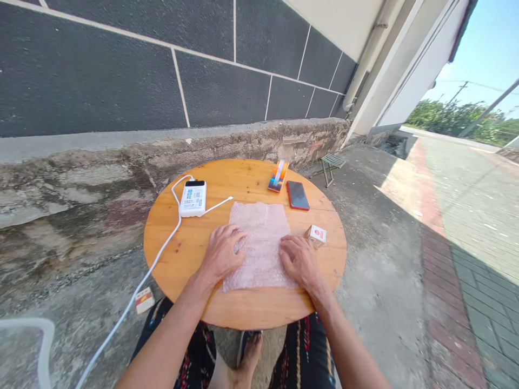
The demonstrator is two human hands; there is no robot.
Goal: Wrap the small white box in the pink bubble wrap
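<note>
One cam, on seated person's head, looks fwd & down; close enough that the round orange-brown wooden table [255,310] fits whole, w/ flat translucent bubble-wrap sheet [261,254] just below frame ctr. Wide view: up to dark grey pale-jointed wall [121,70], R to part-sunlit brick-paved yard [478,200].

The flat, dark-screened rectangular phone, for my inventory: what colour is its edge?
The dark-screened rectangular phone is edged in red, best seen in the head view.

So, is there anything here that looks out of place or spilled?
Perhaps one thing: a small packet lies on the ground beside the table, while the bubble wrap and phone lie on top. I see no spill.
</note>
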